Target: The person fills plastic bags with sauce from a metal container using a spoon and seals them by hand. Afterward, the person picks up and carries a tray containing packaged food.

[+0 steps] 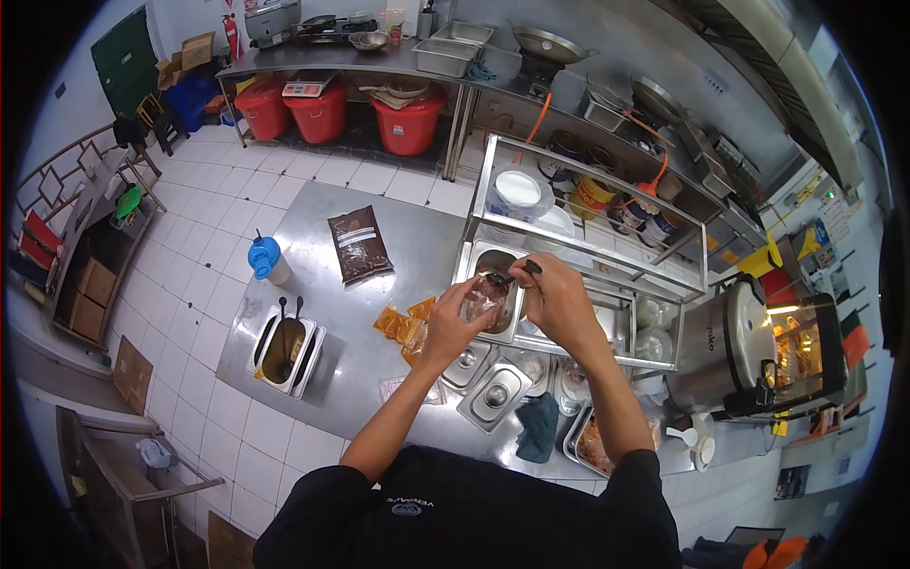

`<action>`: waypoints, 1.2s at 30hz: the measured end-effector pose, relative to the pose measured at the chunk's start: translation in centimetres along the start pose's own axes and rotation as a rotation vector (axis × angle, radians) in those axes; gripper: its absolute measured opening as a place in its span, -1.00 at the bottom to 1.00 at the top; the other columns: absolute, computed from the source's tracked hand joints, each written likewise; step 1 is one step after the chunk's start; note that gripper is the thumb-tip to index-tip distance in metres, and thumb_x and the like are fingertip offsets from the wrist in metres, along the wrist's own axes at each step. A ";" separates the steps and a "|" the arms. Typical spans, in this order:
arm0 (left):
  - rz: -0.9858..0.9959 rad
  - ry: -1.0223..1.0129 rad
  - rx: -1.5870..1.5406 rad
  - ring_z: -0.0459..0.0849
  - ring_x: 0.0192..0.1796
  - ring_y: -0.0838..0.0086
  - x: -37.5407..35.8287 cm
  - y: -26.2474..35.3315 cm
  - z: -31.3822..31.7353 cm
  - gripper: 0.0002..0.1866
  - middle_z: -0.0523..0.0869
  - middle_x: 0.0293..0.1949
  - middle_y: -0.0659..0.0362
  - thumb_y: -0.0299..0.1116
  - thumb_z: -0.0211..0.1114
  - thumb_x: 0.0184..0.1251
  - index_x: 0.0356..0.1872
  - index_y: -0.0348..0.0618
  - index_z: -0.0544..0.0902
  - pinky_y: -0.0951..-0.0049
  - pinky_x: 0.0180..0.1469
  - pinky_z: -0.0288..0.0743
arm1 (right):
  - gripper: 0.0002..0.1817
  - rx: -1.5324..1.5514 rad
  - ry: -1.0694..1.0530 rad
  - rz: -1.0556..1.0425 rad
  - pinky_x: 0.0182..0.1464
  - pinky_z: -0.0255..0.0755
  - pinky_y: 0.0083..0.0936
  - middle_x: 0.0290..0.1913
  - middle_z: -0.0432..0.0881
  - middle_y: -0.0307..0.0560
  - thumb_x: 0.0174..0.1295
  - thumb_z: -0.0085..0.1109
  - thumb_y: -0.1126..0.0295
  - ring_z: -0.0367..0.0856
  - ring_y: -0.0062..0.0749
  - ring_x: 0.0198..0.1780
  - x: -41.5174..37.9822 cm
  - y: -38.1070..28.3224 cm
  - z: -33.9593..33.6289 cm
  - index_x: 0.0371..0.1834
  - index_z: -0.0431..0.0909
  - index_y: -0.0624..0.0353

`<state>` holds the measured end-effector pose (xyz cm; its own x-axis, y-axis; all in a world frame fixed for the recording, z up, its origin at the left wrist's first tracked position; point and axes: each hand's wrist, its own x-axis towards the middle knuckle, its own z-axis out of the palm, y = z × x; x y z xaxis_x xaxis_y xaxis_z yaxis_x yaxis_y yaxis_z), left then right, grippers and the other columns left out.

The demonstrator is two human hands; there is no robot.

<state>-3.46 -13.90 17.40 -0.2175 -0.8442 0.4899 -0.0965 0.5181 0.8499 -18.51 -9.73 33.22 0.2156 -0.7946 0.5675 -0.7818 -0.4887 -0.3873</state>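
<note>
My left hand (453,321) is closed around a small clear plastic container (482,302) with dark red stuff in it. In my right hand (555,296) is a black-handled spoon (533,268), its head at the container's mouth. Both hands are over a deep steel pan (493,256) beside a metal rack. Left of my left wrist lies a crumpled orange-brown pouch (403,327). Steel lids (495,394) and a dark cloth (537,429) lie below my hands, between the forearms.
On the steel table (313,218) are a dark brown packet (360,245), a blue-lidded bottle (268,258) and narrow steel pans (284,353) with spoons. A metal rack (588,204) stands ahead. To the right are a large cooker (722,343) and a tray of food (592,441).
</note>
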 end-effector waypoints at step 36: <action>-0.113 0.032 -0.058 0.74 -0.02 0.33 0.2 0.5 0.7 -0.44 0.73 -0.06 0.03 -0.37 0.54 0.12 0.18 -0.23 0.61 0.35 0.05 0.59 | -0.75 -0.080 0.074 -0.077 -0.27 0.49 -0.26 -0.35 0.60 -0.04 -0.04 0.31 0.67 0.60 -0.09 -0.27 -0.8 -0.6 0.7 -0.28 0.55 0.21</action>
<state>-4.22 -13.72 17.79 -0.1775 -0.9011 0.3956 -0.0623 0.4114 0.9093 -17.84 -9.08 32.50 0.2353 -0.7258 0.6465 -0.8096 -0.5144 -0.2828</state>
